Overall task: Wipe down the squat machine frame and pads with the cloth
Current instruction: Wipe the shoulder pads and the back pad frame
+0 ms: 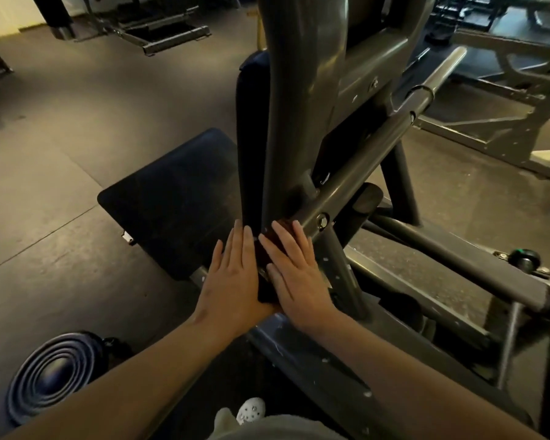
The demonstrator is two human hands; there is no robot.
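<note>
Grey tubular steel machine frame (286, 122): uniform dark grey; lower beam (315, 354): white flecks. Flat padded seat pad (172, 201): plain navy-black. Small folded cloth (264, 250): dark red-brown. Round ridged weight plate (51, 376): black, concentric rings. Rubber floor (61, 138): mottled grey. Perforated clog shoe (251, 410): white.

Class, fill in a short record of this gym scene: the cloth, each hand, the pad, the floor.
cloth: dark red, against base of frame post
left hand: flat, fingers straight, at cloth's left edge
right hand: flat, pressing on cloth
seat pad: dark, left of post
floor: weight plate lying at person's left
</note>
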